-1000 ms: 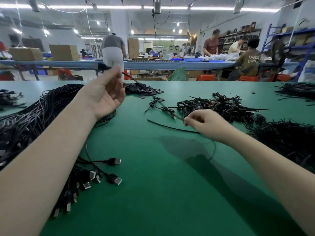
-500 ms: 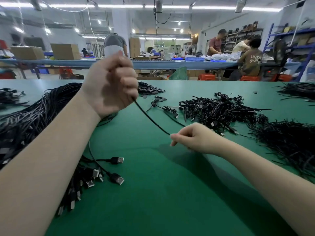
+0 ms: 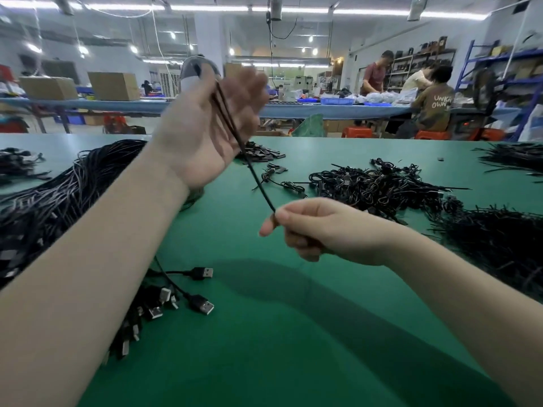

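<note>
The black cable (image 3: 253,171) runs taut through the air above the green bench (image 3: 264,362), up and to the left of the heap of coiled cables (image 3: 382,186). Its upper part lies in two strands across the palm of the left hand (image 3: 211,127), which is raised well to the left of that heap. This hand's grip is spread, palm towards the camera and fingers roughly straight. They are blurred, so what anchors the strands at the top cannot be told.

The lower end of the cable goes into the right hand (image 3: 317,230), which hovers just in front of the heap, nearer the camera. Its grip is pressed together, thumb and forefinger pinching the cable while the other fingers curl under.

Farther to the left of the heap, partly hidden by the left forearm, a long bundle of straight black cables (image 3: 58,195) lies on the bench. Its USB plugs (image 3: 202,306) fan out well in front of the heap (two lie apart from the rest).
</note>
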### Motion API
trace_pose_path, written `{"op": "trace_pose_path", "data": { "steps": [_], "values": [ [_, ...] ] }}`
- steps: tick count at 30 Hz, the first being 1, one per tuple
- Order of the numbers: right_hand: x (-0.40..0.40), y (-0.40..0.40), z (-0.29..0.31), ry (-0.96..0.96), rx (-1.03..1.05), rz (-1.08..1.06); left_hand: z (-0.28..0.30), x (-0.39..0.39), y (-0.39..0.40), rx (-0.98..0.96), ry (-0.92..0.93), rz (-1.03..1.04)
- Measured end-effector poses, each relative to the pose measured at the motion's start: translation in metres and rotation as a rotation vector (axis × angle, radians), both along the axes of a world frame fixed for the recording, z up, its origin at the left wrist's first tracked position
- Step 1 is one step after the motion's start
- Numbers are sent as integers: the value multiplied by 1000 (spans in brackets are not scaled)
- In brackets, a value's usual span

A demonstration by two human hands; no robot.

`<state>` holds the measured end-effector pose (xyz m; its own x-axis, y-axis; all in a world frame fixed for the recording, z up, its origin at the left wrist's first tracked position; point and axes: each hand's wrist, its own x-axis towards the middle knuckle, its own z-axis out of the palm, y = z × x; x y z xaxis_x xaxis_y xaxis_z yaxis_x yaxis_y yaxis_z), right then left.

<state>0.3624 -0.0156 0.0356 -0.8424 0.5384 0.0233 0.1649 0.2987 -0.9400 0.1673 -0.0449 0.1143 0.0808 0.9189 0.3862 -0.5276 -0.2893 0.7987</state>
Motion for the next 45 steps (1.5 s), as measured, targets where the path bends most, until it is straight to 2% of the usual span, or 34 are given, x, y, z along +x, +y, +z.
{"op": "trace_pose_path", "data": {
  "steps": [1,3,4,6,8,9,10,11,13,15,17,19,21,24,26,27,28,30,33,36,39,41,43,45],
  "values": [
    [2,2,-4,-73,30,-53,5,-4,-6,39,-16,-80],
    [6,8,-6,-150,162,-275,11,-16,-15,59,156,-204],
    [7,11,-4,-133,230,-416,10,-20,-17,32,322,-251],
    [11,15,5,18,296,-645,3,-17,-15,-107,743,-282],
    [12,13,17,129,376,-668,-11,-5,-8,-269,1106,-207],
    [9,10,21,152,406,-610,-16,3,-5,-310,1171,-121],
    [5,5,23,182,406,-531,-20,9,-1,-305,1143,-20],
    [-1,0,22,219,365,-447,-22,14,2,-275,1029,75],
    [-11,-7,15,276,210,-302,-18,18,5,-195,679,165],
    [-14,-6,5,250,69,-190,-9,17,3,-107,359,123],
    [-8,-1,-6,106,43,-132,-1,14,-2,-24,124,-1],
    [0,5,-13,-78,60,-174,5,11,-10,17,73,-107],
    [5,12,-11,-154,124,-368,5,7,-14,16,253,-159],
    [14,18,6,-74,374,-698,-11,10,-8,-20,853,-62],
    [14,16,20,-44,534,-728,-25,19,0,-66,1208,106],
    [11,12,24,-48,579,-698,-31,23,4,-84,1269,179],
    [6,7,26,-46,585,-663,-37,26,8,-98,1244,237],
    [-6,-4,23,-24,494,-590,-44,31,14,-141,992,282],
    [-18,-11,10,59,318,-469,-45,35,18,-164,532,218],
    [-18,-9,0,113,219,-382,-40,39,15,-152,293,105],
    [-13,-3,-2,114,261,-380,-37,40,11,-196,163,49],
    [-8,1,-2,60,271,-385,-36,37,9,-233,142,48],
    [-6,5,-2,77,152,-426,-35,35,9,-251,140,-3],
    [-6,8,1,208,-76,-470,-37,36,9,-264,172,-70]
  ]
}}
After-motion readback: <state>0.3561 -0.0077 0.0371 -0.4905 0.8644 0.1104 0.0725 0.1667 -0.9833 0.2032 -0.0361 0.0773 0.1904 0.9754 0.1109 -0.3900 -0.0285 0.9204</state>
